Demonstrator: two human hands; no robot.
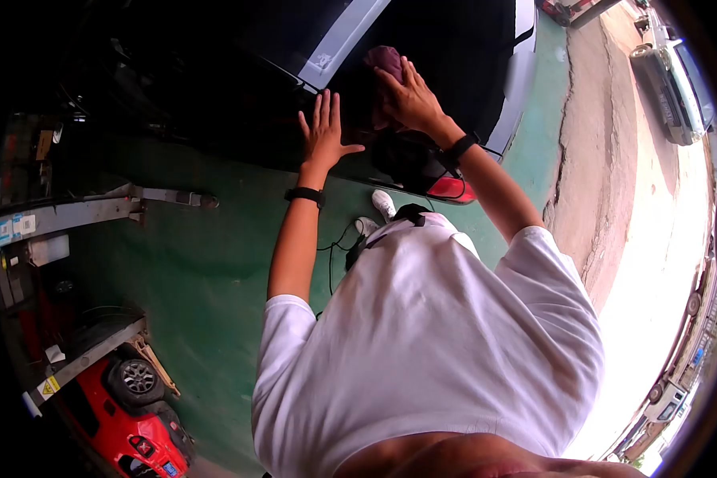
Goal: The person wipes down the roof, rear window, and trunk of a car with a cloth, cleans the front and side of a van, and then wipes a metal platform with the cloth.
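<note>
A black car (pixel 462 48) with shiny dark panels fills the upper middle of the head view. My right hand (pixel 413 99) presses a crumpled maroon cloth (pixel 385 59) against the dark surface, and part of the cloth is under the palm. My left hand (pixel 323 137) is open with its fingers spread, at the car's dark side below a pale reflected strip (pixel 338 44). Whether its palm touches the panel I cannot tell. Below my right wrist is the car's red tail light (pixel 452 189).
Green floor (pixel 215 271) surrounds my white shoes (pixel 383 205), with a thin black cable (pixel 331 267) near them. Grey lift arms (pixel 80 209) stick out at the left. A red car (pixel 131 430) stands lower left. Outside at the right is a white vehicle (pixel 673 88).
</note>
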